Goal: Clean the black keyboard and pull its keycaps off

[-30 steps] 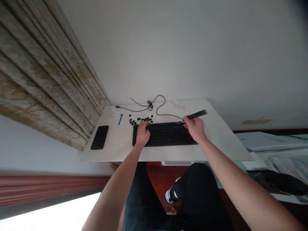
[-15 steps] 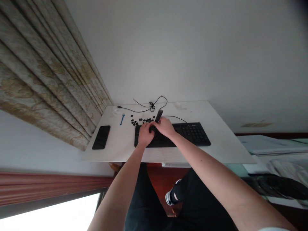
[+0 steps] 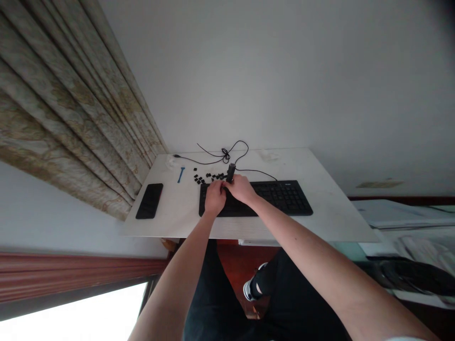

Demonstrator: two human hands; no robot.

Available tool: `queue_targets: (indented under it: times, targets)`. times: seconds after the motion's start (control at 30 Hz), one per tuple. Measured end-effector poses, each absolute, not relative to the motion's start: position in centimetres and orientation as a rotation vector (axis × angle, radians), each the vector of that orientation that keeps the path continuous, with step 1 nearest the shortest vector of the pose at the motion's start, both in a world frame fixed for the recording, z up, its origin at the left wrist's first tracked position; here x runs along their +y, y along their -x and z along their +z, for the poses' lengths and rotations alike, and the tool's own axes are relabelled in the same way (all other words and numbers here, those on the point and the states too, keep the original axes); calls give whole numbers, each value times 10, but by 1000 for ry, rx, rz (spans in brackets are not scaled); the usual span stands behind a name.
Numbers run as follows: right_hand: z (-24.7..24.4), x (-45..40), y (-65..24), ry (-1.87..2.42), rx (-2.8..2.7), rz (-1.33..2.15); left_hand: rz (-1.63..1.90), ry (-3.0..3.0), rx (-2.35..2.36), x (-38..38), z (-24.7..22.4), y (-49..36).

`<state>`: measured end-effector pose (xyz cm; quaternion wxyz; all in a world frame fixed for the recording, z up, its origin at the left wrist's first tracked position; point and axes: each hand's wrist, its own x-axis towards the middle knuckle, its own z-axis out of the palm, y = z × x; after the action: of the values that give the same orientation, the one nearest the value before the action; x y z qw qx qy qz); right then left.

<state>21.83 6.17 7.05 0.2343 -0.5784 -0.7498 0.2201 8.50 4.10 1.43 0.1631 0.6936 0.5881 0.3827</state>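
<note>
A black keyboard [image 3: 284, 196] lies on the white table near its front edge. Over its left half, my right hand [image 3: 241, 188] is closed round a dark brush-like tool [image 3: 231, 171], whose wide end points up and away from me. My left hand [image 3: 215, 196] rests on the keyboard's left part, its fingertips meeting those of my right hand; whether it holds anything is hidden. Just behind the keyboard lie several small black keycaps [image 3: 198, 179], some partly behind my hands.
A black phone [image 3: 150, 201] lies at the table's left, with a blue tool [image 3: 181, 174] to its upper right. The keyboard's black cable [image 3: 225, 155] is looped along the back. A patterned curtain [image 3: 88, 104] hangs at the left; papers [image 3: 384, 213] lie beyond the table's right side.
The dark tool has tilted more upright and its top end has shifted slightly left. My hands have drawn closer together at the fingertips.
</note>
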Motion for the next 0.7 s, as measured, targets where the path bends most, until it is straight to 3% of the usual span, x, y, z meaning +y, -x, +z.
queue_targets:
  times: [0.7]
  targets:
    - [49, 29, -233, 1322, -2020, 720, 832, -2153, 1669, 37, 20, -86]
